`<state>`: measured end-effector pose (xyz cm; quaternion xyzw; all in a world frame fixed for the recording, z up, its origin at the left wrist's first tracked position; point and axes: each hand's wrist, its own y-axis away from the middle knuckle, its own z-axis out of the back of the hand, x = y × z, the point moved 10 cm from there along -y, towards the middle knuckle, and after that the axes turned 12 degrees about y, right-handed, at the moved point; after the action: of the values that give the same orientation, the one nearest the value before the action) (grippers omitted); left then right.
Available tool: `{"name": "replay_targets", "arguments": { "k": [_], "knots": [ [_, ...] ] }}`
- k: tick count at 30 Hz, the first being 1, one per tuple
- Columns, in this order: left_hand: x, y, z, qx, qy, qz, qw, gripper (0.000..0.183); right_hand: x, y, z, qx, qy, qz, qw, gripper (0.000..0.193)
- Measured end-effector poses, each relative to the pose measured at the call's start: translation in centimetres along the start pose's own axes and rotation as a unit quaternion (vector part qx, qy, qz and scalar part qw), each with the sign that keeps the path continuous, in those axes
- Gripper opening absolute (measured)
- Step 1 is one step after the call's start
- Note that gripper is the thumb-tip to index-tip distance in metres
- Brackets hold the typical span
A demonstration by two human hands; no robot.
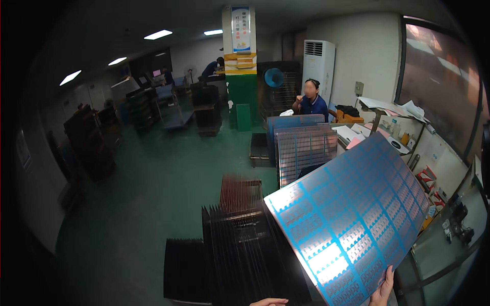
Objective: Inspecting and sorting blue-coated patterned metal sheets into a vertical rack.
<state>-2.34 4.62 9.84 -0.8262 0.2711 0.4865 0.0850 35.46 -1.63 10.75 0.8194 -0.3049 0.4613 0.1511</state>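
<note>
My right hand (pixel 384 288) is closed on the lower right edge of a large circuit board panel (pixel 352 219). The panel is a shiny copper-grey sheet with blue grid lines and rows of small repeated shapes. It is held up at a tilt, and bright glare lies on its lower left part. At the bottom edge of the view my left hand (pixel 270 302) shows only in part, its fingers stretched out and apart from the panel. Below and left of the panel stands a dark rack (pixel 237 255) packed with upright thin sheets.
Another dark rack (pixel 185 270) stands at left, a reddish one (pixel 240 194) behind. More upright panels (pixel 306 150) stand ahead, near a seated person (pixel 312 104). A cluttered bench (pixel 352 133) and a glass-topped table (pixel 459 239) line the right. A green pillar (pixel 242 97) rises farther off.
</note>
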Motion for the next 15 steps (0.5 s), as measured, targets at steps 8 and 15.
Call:
{"name": "replay_targets", "arguments": {
  "k": [8,15],
  "knots": [
    [2.4,1.3,-0.6,0.011,-0.557,-0.191,0.808,0.035,3.8,4.7,7.0,-0.209,0.148,-0.015,0.967,0.058],
    [5.4,1.6,0.4,-0.025,-0.672,-0.119,0.731,0.048,4.4,3.3,10.5,-0.127,0.388,0.130,0.904,0.049]
  ]
}}
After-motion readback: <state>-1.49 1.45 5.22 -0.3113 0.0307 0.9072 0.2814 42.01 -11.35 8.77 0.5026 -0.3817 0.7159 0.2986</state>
